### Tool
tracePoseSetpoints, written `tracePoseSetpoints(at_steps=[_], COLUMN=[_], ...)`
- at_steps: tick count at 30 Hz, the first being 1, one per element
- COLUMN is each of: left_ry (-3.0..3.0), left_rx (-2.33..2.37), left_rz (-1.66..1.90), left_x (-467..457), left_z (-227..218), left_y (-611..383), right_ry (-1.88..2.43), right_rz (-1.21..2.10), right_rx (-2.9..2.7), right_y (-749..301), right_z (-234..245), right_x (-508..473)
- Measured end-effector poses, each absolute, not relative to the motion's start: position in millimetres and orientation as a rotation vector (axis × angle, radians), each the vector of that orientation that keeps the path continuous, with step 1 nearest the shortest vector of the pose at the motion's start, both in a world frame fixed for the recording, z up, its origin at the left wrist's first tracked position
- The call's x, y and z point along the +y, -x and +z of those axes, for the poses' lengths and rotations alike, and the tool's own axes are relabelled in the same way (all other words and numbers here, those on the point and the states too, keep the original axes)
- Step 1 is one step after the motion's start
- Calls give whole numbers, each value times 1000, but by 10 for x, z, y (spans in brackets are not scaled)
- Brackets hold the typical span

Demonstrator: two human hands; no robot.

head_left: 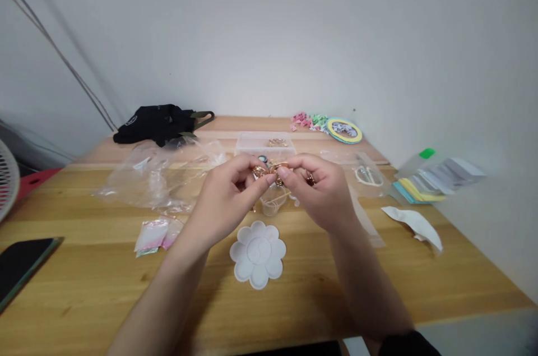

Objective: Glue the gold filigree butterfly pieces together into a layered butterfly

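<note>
Both my hands are raised above the wooden table [84,289], fingertips meeting. My left hand [225,199] and my right hand [321,190] each pinch a small cluster of gold-coloured metal pieces [272,170], rings or charms, held between them. Below the hands lies a white flower-shaped tray [258,254] with round wells. Just behind the hands stands a small clear cup [272,206] and a clear plastic box [264,144] with more gold bits inside.
A crumpled clear plastic bag [155,176] and small pastel packets [157,234] lie at left. A dark phone [21,263] is at far left, a black pouch [157,122] at back. Paper scrap [414,224], coloured cards [424,185] and a round tape roll [344,130] sit at right.
</note>
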State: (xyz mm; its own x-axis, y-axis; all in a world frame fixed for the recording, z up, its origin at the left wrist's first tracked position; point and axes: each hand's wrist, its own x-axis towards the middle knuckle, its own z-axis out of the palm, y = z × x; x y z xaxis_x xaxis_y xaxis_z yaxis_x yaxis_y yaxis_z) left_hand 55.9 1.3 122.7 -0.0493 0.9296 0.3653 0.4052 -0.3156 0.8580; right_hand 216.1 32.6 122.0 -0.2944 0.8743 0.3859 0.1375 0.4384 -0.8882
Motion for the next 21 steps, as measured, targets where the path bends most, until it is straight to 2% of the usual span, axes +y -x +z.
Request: tracePoseSetpoints(at_steps=[4, 10, 21], left_ry=[-1623, -1645, -1517], left_rx=[1363, 1112, 1033], left_rz=[1394, 1188, 1126], left_x=[15, -19, -27], left_z=[1244, 1290, 1292], left_y=[-561, -571, -540], right_ry=[834, 659, 669], right_rz=[1114, 1504, 1508], right_rx=[-1511, -1326, -1261], right_y=[-2152, -2158, -2128], right_z=[1200, 1173, 1234], right_x=[389, 425, 356])
